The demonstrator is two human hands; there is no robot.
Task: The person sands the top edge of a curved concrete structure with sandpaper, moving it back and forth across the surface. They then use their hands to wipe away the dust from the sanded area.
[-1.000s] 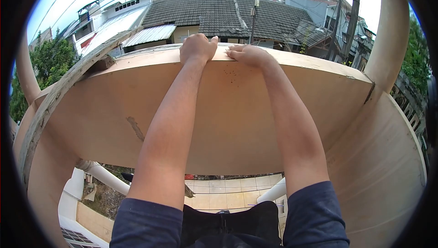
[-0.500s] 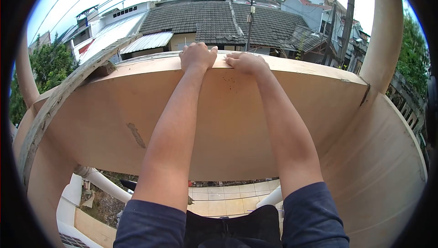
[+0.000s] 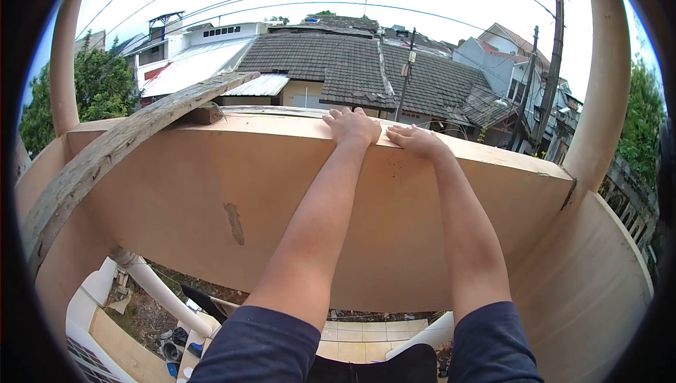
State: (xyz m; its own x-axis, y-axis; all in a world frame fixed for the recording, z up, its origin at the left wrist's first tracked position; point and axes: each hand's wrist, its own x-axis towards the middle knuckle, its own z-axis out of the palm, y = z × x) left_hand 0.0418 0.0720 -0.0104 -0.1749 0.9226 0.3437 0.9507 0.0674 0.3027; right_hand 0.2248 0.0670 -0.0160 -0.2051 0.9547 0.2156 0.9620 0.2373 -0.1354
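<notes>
Both arms reach forward to a tan concrete parapet (image 3: 296, 124). My left hand (image 3: 352, 127) rests on its top edge, fingers spread over the far side, holding nothing. Just right of it, my right hand (image 3: 420, 141) lies on the same edge with its fingers stretched toward the left hand. The two hands are close but apart. Small dark specks mark the wall face below the right hand. A weathered wooden plank (image 3: 116, 145) slants over the parapet on the left, above a small wood block (image 3: 204, 113).
Tan round columns (image 3: 598, 80) stand at both sides. Far below, through the opening, are a tiled floor (image 3: 366, 341), a white pipe (image 3: 158, 286) and scattered objects. Tiled roofs (image 3: 296, 55), utility poles (image 3: 554, 66) and overhead wires lie beyond.
The view has tilted up and shifted, showing more sky and plank. My left hand has loosened from a closed grip, its fingers now spread on the edge. My right hand stays on the edge.
</notes>
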